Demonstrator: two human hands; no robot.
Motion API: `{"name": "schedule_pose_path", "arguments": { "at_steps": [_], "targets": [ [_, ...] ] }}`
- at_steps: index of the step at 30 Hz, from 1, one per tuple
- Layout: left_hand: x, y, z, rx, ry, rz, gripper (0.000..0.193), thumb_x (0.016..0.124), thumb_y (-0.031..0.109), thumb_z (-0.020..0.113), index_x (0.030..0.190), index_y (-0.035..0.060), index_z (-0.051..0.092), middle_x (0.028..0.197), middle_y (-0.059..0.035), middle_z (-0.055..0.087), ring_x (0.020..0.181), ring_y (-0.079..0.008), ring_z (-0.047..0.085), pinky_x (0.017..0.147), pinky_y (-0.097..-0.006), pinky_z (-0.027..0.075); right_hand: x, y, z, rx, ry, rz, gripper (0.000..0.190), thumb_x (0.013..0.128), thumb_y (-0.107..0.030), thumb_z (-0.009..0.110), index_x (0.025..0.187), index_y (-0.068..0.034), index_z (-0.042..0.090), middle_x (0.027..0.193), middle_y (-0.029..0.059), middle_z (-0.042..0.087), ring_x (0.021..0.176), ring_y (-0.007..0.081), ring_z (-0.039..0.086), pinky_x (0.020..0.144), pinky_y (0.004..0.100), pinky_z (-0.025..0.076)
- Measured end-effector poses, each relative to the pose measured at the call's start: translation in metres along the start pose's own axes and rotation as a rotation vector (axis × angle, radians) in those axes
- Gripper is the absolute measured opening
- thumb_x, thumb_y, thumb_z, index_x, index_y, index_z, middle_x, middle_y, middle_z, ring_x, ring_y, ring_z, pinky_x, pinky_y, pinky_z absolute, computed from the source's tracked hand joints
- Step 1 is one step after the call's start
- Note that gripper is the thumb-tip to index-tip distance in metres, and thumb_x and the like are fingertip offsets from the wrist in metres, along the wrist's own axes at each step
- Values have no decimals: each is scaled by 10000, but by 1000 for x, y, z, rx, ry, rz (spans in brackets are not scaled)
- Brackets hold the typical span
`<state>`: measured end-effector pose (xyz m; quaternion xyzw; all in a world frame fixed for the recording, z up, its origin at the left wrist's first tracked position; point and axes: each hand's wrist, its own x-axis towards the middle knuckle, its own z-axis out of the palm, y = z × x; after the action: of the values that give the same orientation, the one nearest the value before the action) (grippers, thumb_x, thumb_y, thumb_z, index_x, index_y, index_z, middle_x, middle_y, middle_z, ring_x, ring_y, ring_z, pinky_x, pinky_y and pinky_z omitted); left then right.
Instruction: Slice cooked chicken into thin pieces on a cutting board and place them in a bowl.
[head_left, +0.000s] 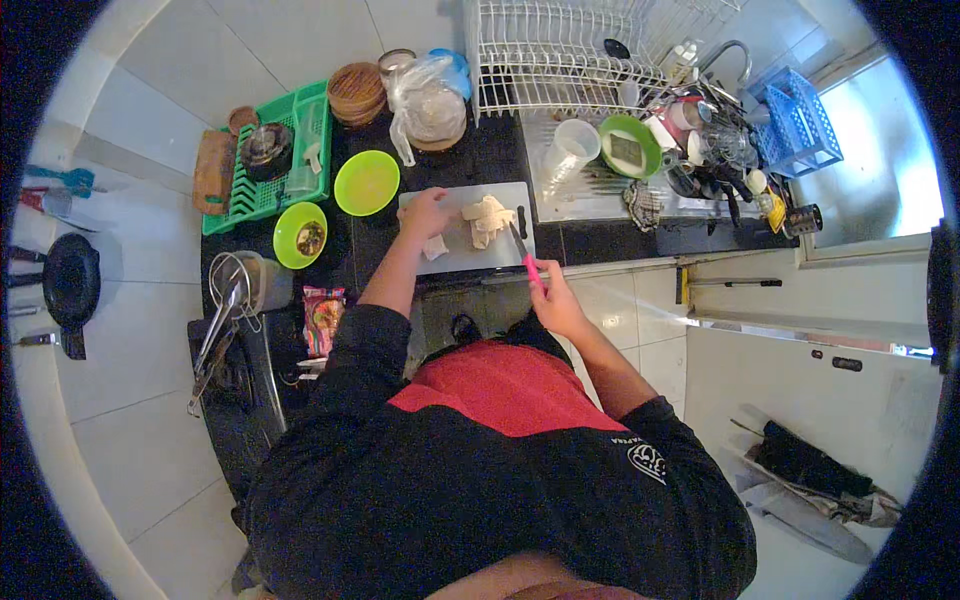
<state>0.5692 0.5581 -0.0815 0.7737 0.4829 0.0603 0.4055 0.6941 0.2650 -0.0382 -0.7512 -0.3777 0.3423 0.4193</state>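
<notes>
My right hand (555, 300) is closed on the pink handle of a knife (523, 247), whose blade reaches over the right part of a pale cutting board (465, 259). Near the blade tip lies a heap of pale, cream-coloured food pieces (487, 219), which I cannot identify. My left hand (427, 216) is over the board's left side, fingers bent; whether it holds anything is hidden. A small whitish piece (434, 247) lies on the board just below that hand.
Left of the board are two green bowls (367, 183), a green dish rack (240, 202) and a noodle packet (324, 319). Behind stands a bagged container (431, 112). On the right, a steel sink top (555, 202) holds a plastic cup (574, 146), a green bowl (631, 148) and piled dishes.
</notes>
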Motion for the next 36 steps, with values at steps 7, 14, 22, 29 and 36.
{"name": "schedule_pose_path", "arguments": {
  "at_steps": [7, 14, 22, 29, 36],
  "targets": [
    [-36, -83, -6, -49, 197, -97, 524, 751, 266, 761, 1204, 41, 626, 1110, -187, 659, 1055, -323, 624, 907, -407, 492, 24, -18, 43, -294, -36, -172, 298, 905, -158, 552, 1180, -89, 458, 743, 278, 623, 700, 491, 603, 617, 591, 456],
    [-45, -81, 19, -178, 247, 30, 546, 762, 230, 749, 1254, 42, 605, 1088, -214, 640, 1017, -340, 622, 895, -409, 493, 77, -48, 111, -460, -73, -174, 278, 885, -181, 518, 1149, -97, 494, 745, 278, 636, 698, 491, 622, 651, 596, 500],
    [-36, -94, 24, -103, 263, 132, 494, 782, 235, 741, 1249, 126, 623, 1036, -208, 609, 961, -366, 604, 869, -412, 493, 90, -69, 141, -633, -135, -100, 278, 878, -202, 511, 1116, -70, 458, 746, 286, 642, 713, 472, 646, 658, 577, 521],
    [-32, -95, 25, -80, 241, 92, 481, 776, 256, 739, 1228, 128, 635, 998, -204, 611, 945, -363, 601, 858, -428, 491, 92, -66, 154, -667, -152, -74, 437, 874, -178, 481, 1299, -90, 436, 809, 265, 675, 742, 445, 674, 701, 554, 542],
    [-34, -92, 20, -103, 220, 74, 485, 758, 266, 751, 1224, 178, 645, 932, -196, 622, 896, -356, 617, 820, -429, 507, 90, -74, 156, -720, -179, -31, 460, 876, -170, 476, 1325, -94, 412, 823, 263, 677, 759, 438, 677, 702, 544, 543]
  ]
}}
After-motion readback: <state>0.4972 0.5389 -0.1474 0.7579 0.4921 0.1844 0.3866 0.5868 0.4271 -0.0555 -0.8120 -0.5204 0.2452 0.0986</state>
